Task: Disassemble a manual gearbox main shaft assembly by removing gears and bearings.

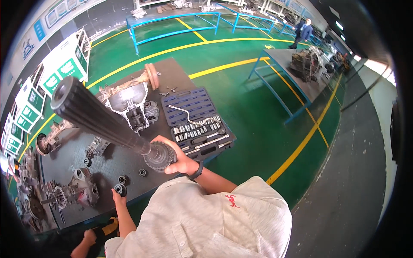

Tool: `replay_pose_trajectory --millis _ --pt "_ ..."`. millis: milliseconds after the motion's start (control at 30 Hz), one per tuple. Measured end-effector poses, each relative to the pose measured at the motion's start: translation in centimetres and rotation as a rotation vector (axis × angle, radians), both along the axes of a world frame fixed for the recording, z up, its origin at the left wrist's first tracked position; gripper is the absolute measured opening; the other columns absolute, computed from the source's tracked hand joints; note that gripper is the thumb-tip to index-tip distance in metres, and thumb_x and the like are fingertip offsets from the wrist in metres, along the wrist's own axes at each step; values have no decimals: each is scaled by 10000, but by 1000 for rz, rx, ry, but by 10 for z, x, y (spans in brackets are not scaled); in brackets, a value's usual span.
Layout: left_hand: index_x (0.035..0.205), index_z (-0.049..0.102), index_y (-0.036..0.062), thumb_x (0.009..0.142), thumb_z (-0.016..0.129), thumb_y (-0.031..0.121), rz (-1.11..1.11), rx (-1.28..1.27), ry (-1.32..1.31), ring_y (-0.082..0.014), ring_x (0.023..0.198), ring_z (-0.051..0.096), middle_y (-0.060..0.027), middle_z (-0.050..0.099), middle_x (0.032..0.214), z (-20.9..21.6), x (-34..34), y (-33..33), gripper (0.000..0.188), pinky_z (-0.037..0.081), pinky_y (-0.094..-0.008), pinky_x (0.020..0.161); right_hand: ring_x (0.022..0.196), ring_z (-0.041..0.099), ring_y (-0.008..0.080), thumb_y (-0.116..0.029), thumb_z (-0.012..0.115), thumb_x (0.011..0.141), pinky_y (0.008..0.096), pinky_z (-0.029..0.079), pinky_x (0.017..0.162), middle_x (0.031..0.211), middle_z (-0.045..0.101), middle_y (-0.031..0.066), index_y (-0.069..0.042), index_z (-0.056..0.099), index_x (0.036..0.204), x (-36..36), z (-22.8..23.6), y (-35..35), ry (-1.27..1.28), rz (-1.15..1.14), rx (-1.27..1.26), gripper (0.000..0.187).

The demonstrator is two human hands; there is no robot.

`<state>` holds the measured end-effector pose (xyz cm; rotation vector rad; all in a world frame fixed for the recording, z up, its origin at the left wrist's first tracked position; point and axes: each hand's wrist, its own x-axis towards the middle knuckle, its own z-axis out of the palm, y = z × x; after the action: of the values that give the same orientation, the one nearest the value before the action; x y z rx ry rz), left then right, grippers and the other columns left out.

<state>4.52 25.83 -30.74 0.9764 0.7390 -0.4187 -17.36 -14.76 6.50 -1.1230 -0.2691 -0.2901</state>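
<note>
My right hand [186, 162] is closed round the toothed gear end of a long splined shaft [103, 112]. The shaft is raised over the workbench [124, 161] and tilted, its hollow end rising toward the far left. My left hand [119, 196] grips a small dark gear [120, 189] at the bench's near edge. Just beyond it lies a ring-shaped bearing [123, 179], with another bearing [142, 172] to its right. Behind the shaft, an opened gearbox housing [129, 103] is partly hidden.
An open socket set case [195, 120] lies on the bench's right side. Gearbox parts [79, 189] cover its left side. A co-worker's hand [89, 237] is at the lower left. Another bench [286, 64] with a gearbox stands at the right; a person [302, 32] is beyond.
</note>
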Motion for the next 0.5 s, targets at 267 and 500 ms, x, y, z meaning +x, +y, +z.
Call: replay_pose_trajectory --millis 267,500 --pt "1283 558 3 1025 412 505 -82 271 86 -301 1032 654 -122 636 1191 -72 -44 20 583 556 -450 870 1098 555 150 -379 878 594 314 422 984 1200 550 70 -13 467 1277 -14 -7 18 9 -125 55 877" --pt "1303 541 -28 978 460 560 -184 600 141 -272 1068 633 -135 625 1238 -90 -29 -15 676 517 -439 900 769 630 161 -605 889 539 284 560 663 990 588 127 82 472 1156 -6 -3 40 27 -284 -25 1014"
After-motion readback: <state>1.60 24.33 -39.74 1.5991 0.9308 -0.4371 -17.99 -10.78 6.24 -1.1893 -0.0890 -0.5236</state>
